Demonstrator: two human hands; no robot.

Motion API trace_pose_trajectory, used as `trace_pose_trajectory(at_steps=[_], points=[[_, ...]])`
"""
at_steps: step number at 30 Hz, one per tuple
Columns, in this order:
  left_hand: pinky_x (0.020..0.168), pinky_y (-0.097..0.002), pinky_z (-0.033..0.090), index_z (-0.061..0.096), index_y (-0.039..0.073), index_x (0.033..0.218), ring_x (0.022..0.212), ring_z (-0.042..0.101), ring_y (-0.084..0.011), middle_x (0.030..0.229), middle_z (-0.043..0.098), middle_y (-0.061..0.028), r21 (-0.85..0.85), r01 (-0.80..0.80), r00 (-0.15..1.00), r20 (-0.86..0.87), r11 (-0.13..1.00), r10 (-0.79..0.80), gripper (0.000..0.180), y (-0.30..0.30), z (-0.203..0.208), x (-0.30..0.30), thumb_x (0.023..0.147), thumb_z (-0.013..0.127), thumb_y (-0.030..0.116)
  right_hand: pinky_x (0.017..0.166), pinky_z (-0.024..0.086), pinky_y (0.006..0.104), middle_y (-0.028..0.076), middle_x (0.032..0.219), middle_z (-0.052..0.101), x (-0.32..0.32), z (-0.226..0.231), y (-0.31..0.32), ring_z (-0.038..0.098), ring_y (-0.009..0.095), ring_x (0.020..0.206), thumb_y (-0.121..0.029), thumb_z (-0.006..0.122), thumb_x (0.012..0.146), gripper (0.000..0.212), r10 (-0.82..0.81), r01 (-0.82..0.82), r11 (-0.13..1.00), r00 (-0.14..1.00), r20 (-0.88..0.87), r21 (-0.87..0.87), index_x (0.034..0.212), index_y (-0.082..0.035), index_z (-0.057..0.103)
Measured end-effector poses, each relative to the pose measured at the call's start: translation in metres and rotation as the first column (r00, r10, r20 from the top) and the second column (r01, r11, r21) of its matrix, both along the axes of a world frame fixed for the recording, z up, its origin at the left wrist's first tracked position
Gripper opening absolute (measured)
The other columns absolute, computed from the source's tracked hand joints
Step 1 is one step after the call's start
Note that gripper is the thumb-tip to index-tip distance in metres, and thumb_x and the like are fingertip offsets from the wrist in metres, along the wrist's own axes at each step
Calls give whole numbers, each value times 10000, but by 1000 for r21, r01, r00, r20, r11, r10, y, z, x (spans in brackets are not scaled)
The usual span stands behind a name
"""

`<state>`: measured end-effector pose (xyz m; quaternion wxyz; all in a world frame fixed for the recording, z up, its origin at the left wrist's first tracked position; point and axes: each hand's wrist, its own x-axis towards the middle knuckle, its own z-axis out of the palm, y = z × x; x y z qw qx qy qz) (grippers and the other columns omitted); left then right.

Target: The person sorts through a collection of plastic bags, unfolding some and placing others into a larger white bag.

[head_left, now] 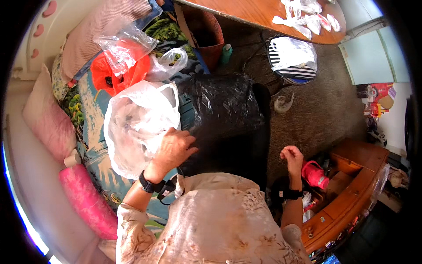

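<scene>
My left hand (pixel 173 147) is at the right edge of a large white plastic bag (pixel 134 127) lying on the bed. Its fingers are loosely bent and apart, with nothing visible between them. Across my lap lies a shiny black plastic bag (pixel 226 103), just beyond that hand. My right hand (pixel 292 157) hangs in the air over the floor to the right of my lap. Its fingers are curled together, and I see nothing in them. Farther up the bed, an orange-red plastic bag (pixel 121 66) sits under a crumpled clear bag (pixel 123 44), beside another whitish bag (pixel 167 64).
Several tied white bundles (pixel 310 22) lie on the wooden table (pixel 246 11). A striped stool (pixel 292 59) carries a white bag. A pale curved scrap (pixel 284 103) shows over the brown floor. Wooden furniture (pixel 356 180) and a pink container (pixel 314 174) stand at right.
</scene>
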<state>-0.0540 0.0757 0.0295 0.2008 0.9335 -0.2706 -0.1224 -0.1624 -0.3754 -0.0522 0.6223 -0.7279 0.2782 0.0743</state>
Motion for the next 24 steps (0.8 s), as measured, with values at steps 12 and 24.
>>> trace_pose_trajectory(at_steps=[12, 24], points=[[698, -444, 504, 649, 55, 1142, 830, 637, -358, 906, 647, -136, -231, -21, 985, -169, 973, -19, 407, -13, -22, -13, 766, 759, 165, 711, 513, 347, 88, 837, 660, 148, -35, 88, 628, 213, 759, -49, 755, 796, 262, 387, -245, 865, 881, 273, -437, 1017, 24, 636], [777, -412, 517, 676, 37, 1112, 901, 657, -351, 1010, 683, -180, -18, -211, 864, -471, 977, 178, 372, -12, -41, 30, 932, 616, 358, 1027, 379, 315, 126, 1349, 530, 95, 23, 45, 478, 188, 1253, -351, 669, 922, 628, 130, -123, 990, 985, -110, 74, 1376, 28, 458]])
